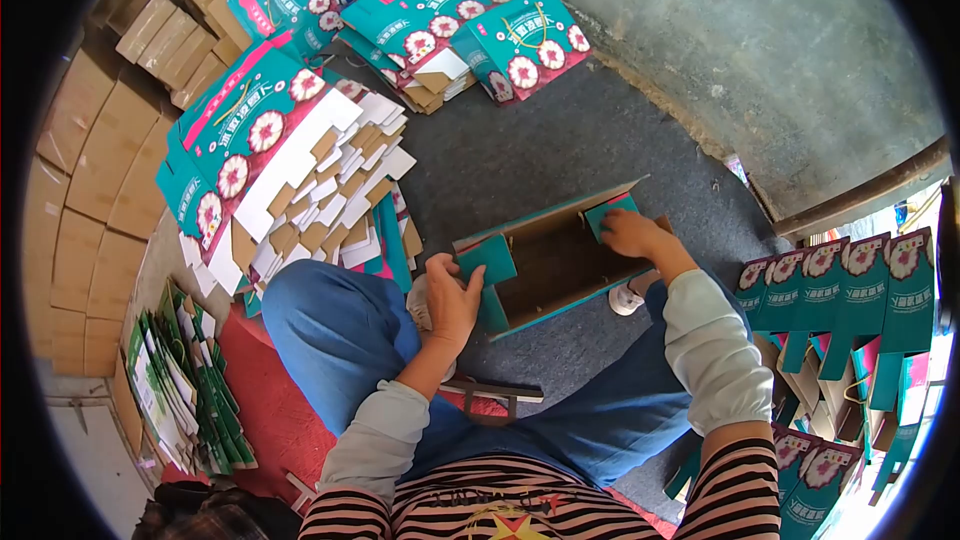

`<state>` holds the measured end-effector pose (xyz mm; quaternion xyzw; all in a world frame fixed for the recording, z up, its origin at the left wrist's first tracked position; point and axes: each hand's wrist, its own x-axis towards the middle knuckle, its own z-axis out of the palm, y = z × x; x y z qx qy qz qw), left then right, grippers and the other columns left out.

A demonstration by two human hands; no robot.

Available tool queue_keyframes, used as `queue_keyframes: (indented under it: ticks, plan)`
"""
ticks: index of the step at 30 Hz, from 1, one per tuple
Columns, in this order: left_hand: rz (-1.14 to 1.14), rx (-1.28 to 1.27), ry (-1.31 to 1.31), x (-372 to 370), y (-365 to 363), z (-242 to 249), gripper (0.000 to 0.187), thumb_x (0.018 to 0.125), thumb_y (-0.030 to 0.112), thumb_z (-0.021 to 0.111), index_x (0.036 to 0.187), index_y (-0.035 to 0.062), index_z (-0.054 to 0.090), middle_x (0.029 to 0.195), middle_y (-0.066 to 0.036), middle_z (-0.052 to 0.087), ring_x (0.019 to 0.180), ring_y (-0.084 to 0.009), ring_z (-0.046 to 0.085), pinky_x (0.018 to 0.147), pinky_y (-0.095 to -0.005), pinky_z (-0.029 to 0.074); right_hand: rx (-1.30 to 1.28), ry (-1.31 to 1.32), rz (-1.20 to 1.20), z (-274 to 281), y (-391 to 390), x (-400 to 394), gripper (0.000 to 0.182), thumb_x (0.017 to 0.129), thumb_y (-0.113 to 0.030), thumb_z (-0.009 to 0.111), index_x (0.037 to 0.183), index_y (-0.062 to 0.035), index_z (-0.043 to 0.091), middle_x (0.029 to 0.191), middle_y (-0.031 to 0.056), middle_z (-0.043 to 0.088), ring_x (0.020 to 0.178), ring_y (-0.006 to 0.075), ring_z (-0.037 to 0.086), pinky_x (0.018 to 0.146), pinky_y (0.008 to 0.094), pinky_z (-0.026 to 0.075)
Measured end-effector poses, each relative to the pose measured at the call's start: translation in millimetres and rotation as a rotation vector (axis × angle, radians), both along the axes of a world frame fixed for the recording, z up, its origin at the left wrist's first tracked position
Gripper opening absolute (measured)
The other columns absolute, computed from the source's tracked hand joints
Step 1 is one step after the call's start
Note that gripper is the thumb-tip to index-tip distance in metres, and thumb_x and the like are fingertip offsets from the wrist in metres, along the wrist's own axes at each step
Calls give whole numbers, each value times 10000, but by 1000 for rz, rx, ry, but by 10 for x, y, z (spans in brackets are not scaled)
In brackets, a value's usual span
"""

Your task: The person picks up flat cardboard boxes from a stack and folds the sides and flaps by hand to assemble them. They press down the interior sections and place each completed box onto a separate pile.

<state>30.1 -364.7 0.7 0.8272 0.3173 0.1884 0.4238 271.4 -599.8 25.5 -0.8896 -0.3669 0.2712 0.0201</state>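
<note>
An open cardboard gift box [565,312] with a teal outside and brown inside lies between my legs, its hollow facing up. Small teal flaps stick in at both ends. My left hand [450,302] is curled around the box's left end, thumb by the left flap [488,260] and fingers along the outer side. At the other end, the bent fingers of my right hand [638,238] grip the right flap [608,212]. Part of that flap is hidden under the fingers.
Flat teal cartons [250,140] are stacked at the left, with more cartons [525,45] at the back. Folded boxes [860,285] stand in rows at the right. Brown cardboard boxes [85,140] line the left side; green bags [185,385] lie below. A concrete wall [760,50] rises behind.
</note>
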Motion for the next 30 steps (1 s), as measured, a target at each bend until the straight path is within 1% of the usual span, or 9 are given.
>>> queue_keyframes:
  ticks: [2, 5, 8, 11, 14, 17, 23, 26, 30]
  plan:
    - [4, -206, 37, 48, 5, 139, 316, 844, 257, 670, 962, 13, 507, 881, -166, 543, 866, -323, 553, 743, -420, 448, 132, 103, -8, -61, -95, 200, 455, 915, -365, 479, 1208, -37, 594, 1314, 180, 529, 1225, 335, 492, 1028, 404, 380]
    - [-227, 42, -41, 60, 31, 23, 387, 887, 372, 606, 906, -12, 560, 894, -171, 587, 907, -338, 552, 781, -430, 445, 339, 491, -407, 60, -169, 264, 624, 890, -523, 500, 1265, -28, 561, 1368, 160, 486, 1262, 307, 465, 1057, 418, 336]
    - [-376, 309, -64, 29, -22, 50, 487, 913, 456, 530, 888, -24, 606, 1037, -194, 612, 965, -368, 543, 854, -442, 433, 449, 593, -735, 552, -60, 29, 863, 811, -673, 537, 1378, -30, 438, 1412, 175, 419, 1291, 320, 426, 1060, 476, 313]
    - [-380, 270, 17, -22, -49, 140, 495, 914, 465, 519, 950, -19, 621, 1123, -219, 601, 1052, -394, 527, 925, -444, 412, 583, 611, -956, 446, -43, 115, 1028, 750, -743, 555, 1451, -39, 293, 1438, 213, 359, 1320, 373, 372, 1051, 532, 300]
    - [-403, 262, 42, -73, -42, 178, 431, 919, 409, 532, 956, -11, 622, 1156, -239, 586, 1112, -396, 520, 958, -433, 400, 602, 523, -1026, 346, 13, 159, 1047, 720, -713, 620, 1461, -64, 267, 1412, 192, 401, 1307, 361, 384, 1035, 499, 333]
    - [-350, -49, 49, -129, 13, 289, 360, 924, 328, 534, 956, -22, 615, 1135, -257, 583, 1130, -397, 524, 965, -420, 398, 605, 552, -895, 310, -103, 247, 1008, 706, -649, 692, 1428, -49, 327, 1375, 186, 435, 1282, 347, 417, 1009, 504, 365]
    - [-234, -178, 31, -403, 160, 355, 222, 916, 155, 477, 1021, -11, 581, 971, -187, 628, 940, -332, 601, 831, -394, 454, 463, 598, -721, 406, -217, 325, 852, 717, -509, 767, 1331, -25, 432, 1368, 184, 445, 1278, 337, 431, 1071, 457, 331]
    - [-268, -143, 25, -447, 148, 347, 218, 909, 142, 477, 1032, -8, 577, 958, -178, 628, 909, -327, 608, 812, -387, 461, 167, 7, -348, 141, -305, 323, 800, 676, -412, 817, 1284, -24, 470, 1334, 184, 467, 1232, 352, 468, 1030, 401, 397]
    - [-295, -43, -19, -448, 93, 378, 213, 907, 145, 478, 1031, -1, 573, 977, -170, 615, 927, -321, 602, 824, -383, 457, -169, -323, -29, 274, 35, 62, 836, 594, -299, 859, 1291, -45, 474, 1248, 151, 504, 1188, 319, 489, 960, 398, 458]
